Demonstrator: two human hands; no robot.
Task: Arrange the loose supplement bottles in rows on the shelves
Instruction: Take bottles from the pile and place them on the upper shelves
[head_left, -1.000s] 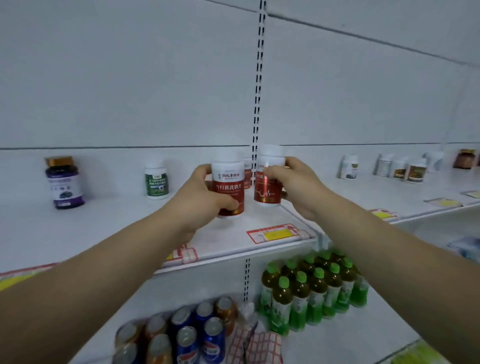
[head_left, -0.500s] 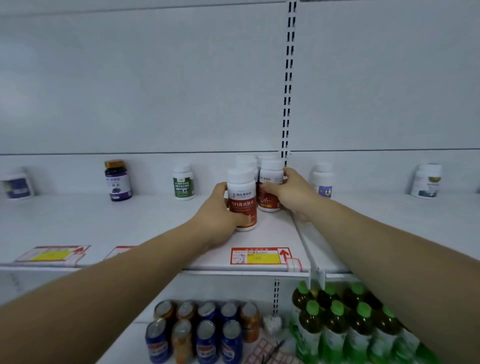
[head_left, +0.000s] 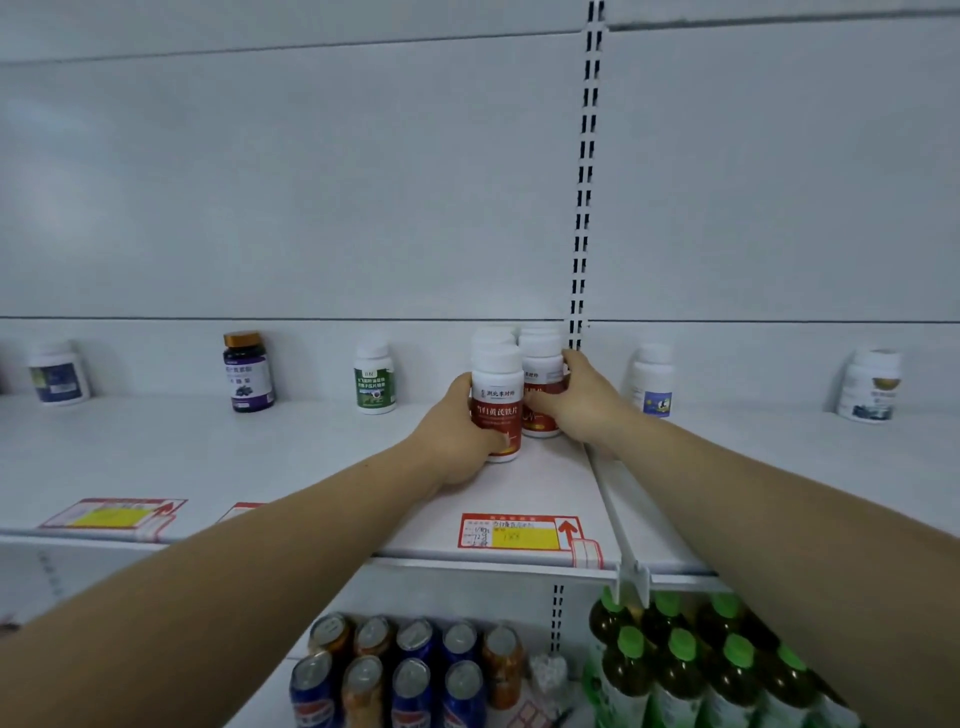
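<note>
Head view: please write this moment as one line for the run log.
left hand grips front red-label bottle | right hand grips second red-label bottle | both bottles upright on shelf | white caps behind them

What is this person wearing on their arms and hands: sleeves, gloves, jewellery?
Nothing visible. The left forearm and right forearm are bare to the frame edge. The left hand and right hand are ungloved; no sleeve, watch, bracelet or ring shows.

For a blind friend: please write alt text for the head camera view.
Two bare arms reach onto a white shelf: the left hand grips the front red bottle, the right hand a second red bottle. Soda cans and green-capped bottles sit below.
</note>
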